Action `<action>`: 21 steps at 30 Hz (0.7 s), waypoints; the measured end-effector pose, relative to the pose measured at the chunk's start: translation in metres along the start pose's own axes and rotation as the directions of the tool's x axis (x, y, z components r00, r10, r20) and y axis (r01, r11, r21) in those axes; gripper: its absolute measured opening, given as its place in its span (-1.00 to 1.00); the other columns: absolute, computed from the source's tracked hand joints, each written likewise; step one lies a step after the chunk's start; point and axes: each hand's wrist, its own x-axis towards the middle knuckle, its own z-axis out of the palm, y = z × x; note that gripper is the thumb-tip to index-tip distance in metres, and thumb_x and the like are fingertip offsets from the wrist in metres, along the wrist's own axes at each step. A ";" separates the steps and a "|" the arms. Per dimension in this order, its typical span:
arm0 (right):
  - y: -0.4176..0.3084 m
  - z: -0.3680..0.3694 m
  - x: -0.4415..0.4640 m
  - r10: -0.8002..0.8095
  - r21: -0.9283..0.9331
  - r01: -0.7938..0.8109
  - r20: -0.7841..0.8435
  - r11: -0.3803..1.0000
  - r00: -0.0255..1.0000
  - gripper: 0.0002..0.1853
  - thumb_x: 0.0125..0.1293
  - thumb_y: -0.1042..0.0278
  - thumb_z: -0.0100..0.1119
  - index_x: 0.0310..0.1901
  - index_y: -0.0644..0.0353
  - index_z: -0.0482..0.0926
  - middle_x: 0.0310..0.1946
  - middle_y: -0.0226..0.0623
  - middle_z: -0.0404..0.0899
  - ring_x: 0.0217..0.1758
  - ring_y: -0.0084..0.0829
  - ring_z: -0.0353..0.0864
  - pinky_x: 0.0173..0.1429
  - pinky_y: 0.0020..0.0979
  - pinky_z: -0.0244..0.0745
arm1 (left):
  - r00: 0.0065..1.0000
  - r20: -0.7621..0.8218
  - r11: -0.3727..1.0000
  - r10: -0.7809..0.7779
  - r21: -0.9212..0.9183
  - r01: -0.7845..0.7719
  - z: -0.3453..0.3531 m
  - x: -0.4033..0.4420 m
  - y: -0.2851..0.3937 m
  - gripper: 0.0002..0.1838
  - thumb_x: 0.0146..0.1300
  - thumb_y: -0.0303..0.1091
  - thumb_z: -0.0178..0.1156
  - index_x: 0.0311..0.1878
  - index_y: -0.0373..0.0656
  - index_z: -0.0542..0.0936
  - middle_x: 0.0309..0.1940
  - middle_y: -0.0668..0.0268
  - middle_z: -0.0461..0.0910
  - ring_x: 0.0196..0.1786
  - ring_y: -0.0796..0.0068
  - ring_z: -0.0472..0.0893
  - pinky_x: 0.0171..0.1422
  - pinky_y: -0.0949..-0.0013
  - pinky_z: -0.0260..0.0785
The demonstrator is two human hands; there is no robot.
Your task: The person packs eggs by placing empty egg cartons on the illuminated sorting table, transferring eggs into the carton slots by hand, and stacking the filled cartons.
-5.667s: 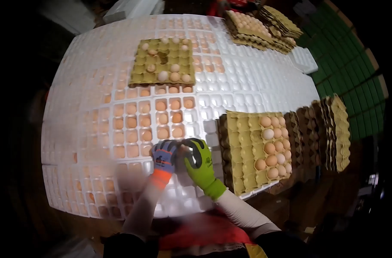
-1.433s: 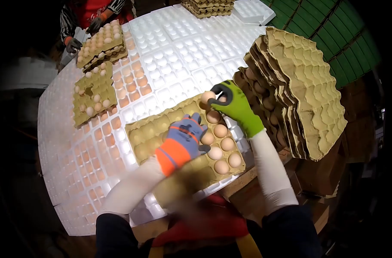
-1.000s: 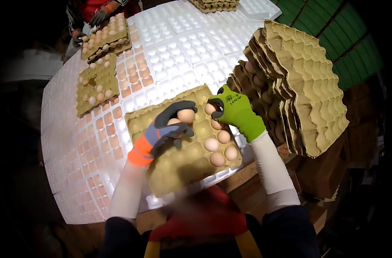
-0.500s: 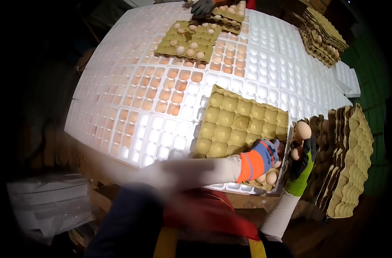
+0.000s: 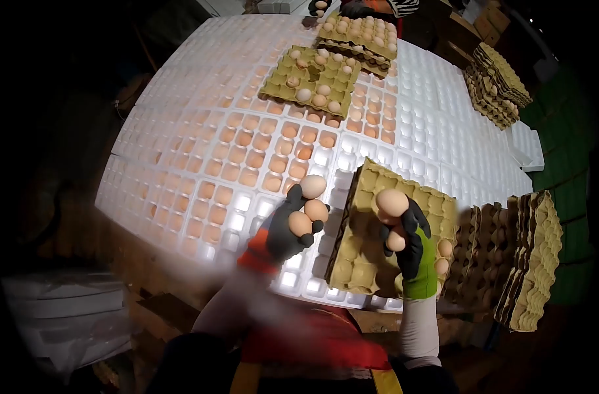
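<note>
Since the earlier frame, the left hand has moved off the carton to mid-frame, curled around three eggs. The right hand clasps two more eggs above the carton. White trays spread beyond; stacked cartons stand lower right.

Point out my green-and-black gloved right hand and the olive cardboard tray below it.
Green-and-black gloved right hand (image 5: 414, 251): head view, middle of the hand.
Olive cardboard tray (image 5: 360, 255): head view, bare cups left of the hand.
</note>
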 end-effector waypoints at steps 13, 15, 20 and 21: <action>0.098 0.113 0.230 0.008 -0.960 -0.055 -0.060 -0.274 0.998 -0.67 0.27 0.04 0.19 0.01 -0.07 0.67 -0.06 -0.17 0.62 0.02 -0.09 0.64 0.00 -0.10 0.56 | 0.768 -0.589 0.948 -0.252 -0.308 0.075 -0.160 -0.058 -0.015 -0.52 0.51 0.16 -0.02 0.14 -0.04 0.54 -0.26 0.46 0.56 -0.33 0.59 0.52 -0.46 0.56 0.28; 0.107 0.112 0.219 -0.101 -0.994 -0.091 -0.084 -0.063 0.991 -0.66 0.27 0.04 0.22 0.04 -0.09 0.67 -0.07 -0.14 0.63 -0.01 -0.07 0.66 0.00 -0.11 0.56 | 0.697 -0.705 0.990 -0.129 -0.129 0.053 -0.170 -0.076 -0.005 -0.52 0.48 0.07 0.09 0.25 -0.06 0.52 -0.18 0.43 0.58 -0.25 0.53 0.58 -0.41 0.53 0.33; 0.150 0.121 0.166 -0.172 -0.993 -0.120 -0.117 -0.007 0.978 -0.51 0.24 0.09 0.29 0.23 -0.17 0.56 0.03 -0.19 0.54 -0.02 -0.09 0.65 -0.03 -0.11 0.57 | 0.737 -0.672 0.989 -0.066 0.052 0.135 -0.203 -0.082 0.001 -0.55 0.37 -0.12 0.27 0.24 -0.11 0.57 -0.18 0.46 0.61 -0.33 0.63 0.57 -0.48 0.56 0.33; 0.153 0.125 0.156 -0.250 -0.987 -0.132 -0.151 0.089 0.957 -0.51 0.27 0.11 0.26 0.25 -0.09 0.52 0.03 -0.18 0.51 -0.06 -0.12 0.65 -0.06 -0.13 0.58 | 0.746 -0.665 0.987 -0.035 0.093 0.130 -0.202 -0.080 -0.002 -0.60 0.32 -0.24 0.33 0.19 -0.09 0.61 -0.23 0.50 0.61 -0.38 0.71 0.54 -0.51 0.60 0.30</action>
